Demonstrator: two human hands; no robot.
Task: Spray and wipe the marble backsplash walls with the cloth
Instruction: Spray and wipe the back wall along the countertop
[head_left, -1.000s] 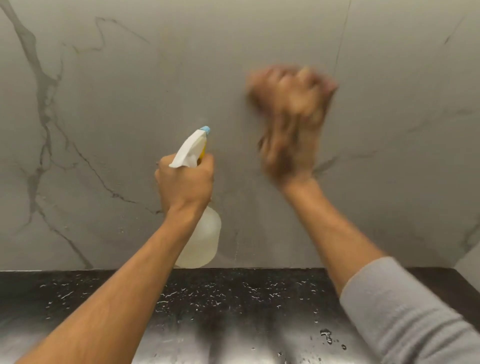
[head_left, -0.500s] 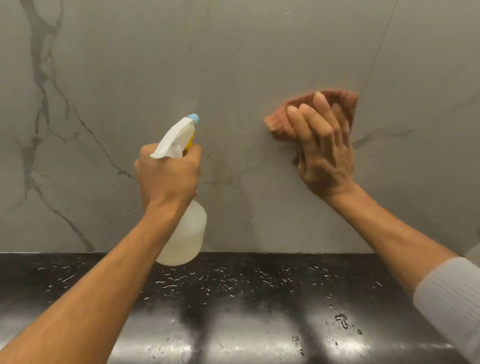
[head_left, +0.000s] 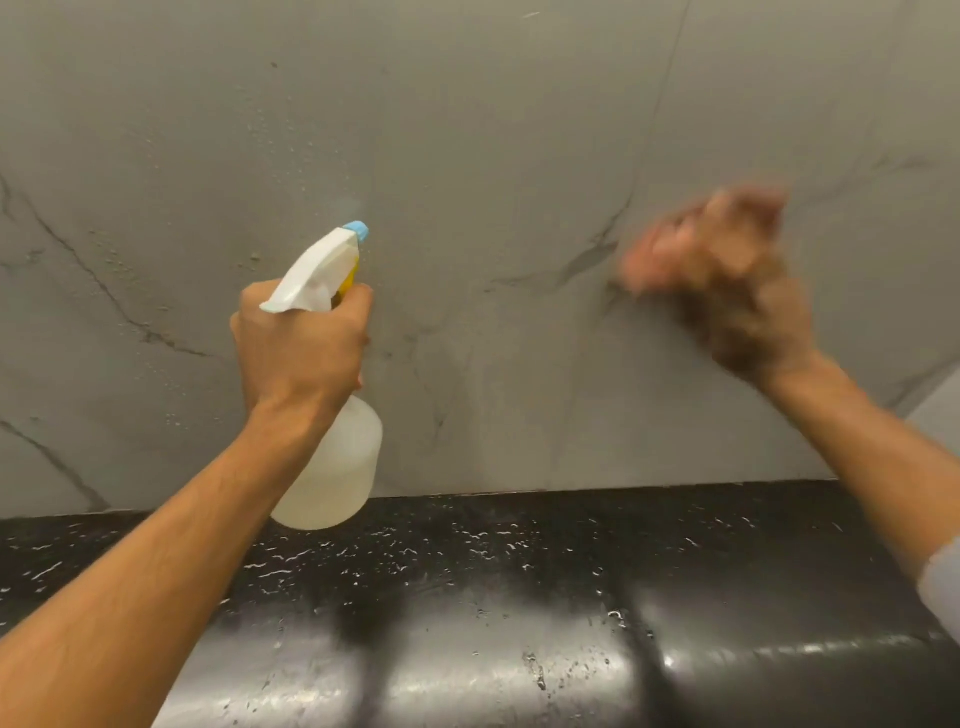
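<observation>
Head: left hand (head_left: 301, 348) grips spray bottle (head_left: 332, 467); right hand (head_left: 727, 291) blurred against backsplash (head_left: 467, 130).

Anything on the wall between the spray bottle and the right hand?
No object. Head view shows only bare marble backsplash between the spray bottle and the blurred right hand, with dark veins and a few droplets.

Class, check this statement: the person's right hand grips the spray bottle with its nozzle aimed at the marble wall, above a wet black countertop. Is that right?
Not quite. The head view shows the left hand gripping the spray bottle, not the right. The right hand is a blur against the marble wall. The rest holds: the nozzle points at the wall, and the black countertop below is wet.
</observation>
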